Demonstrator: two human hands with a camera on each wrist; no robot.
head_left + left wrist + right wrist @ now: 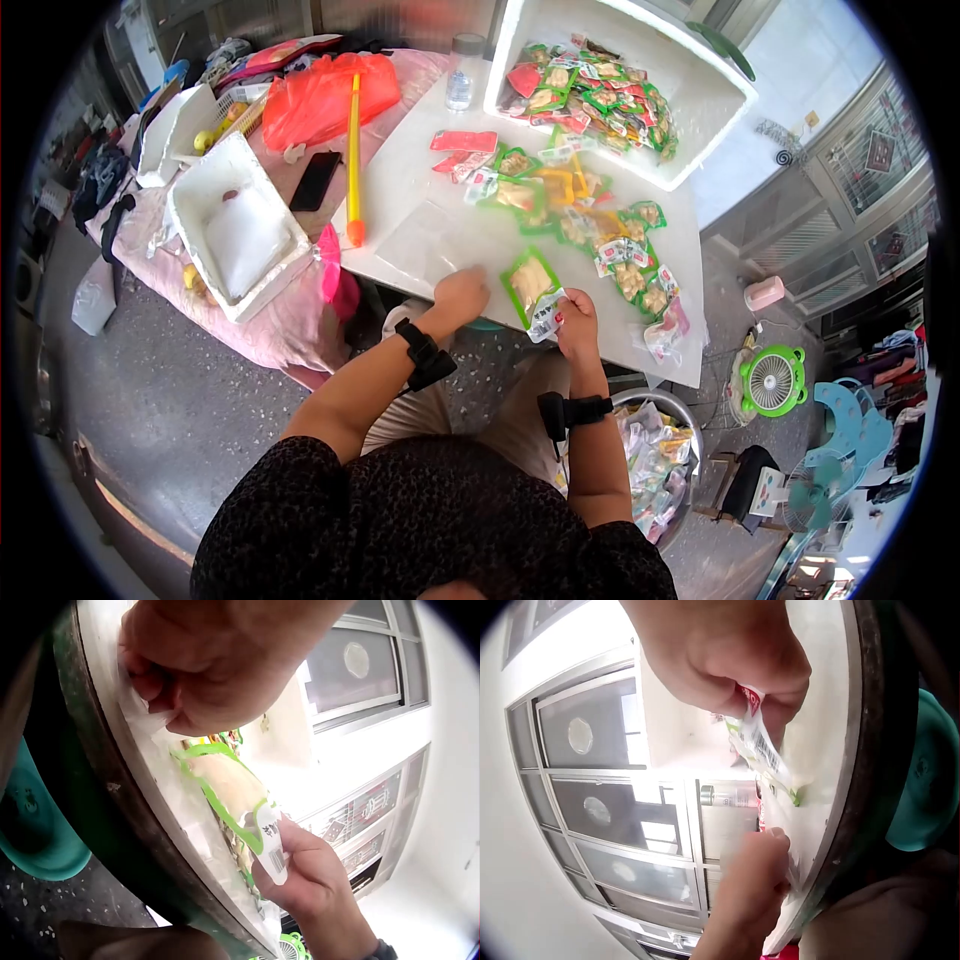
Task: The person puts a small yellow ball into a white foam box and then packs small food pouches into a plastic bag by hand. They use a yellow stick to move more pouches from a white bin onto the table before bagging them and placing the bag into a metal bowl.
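The right hand (577, 322) pinches one end of a green-edged clear packet (530, 282) with pale food inside, held over the table's front edge. In the left wrist view the same packet (226, 780) slants between the hands, its white printed end in the right hand (304, 874). The left hand (461, 297), fingers curled, grips a thin clear plastic bag (425, 240) that lies on the white table (400, 180). Clear film (142, 712) shows at its fingers in the left wrist view. The packet and left hand are apart in the head view.
Several packets (630, 270) lie across the table's middle and right. Behind them a tilted white foam box (690, 170) holds many more. A bottle (463, 75), yellow stick (354, 150), phone (316, 181) and empty foam box (240, 225) are leftward. A metal basin (690, 420) with packets sits below right.
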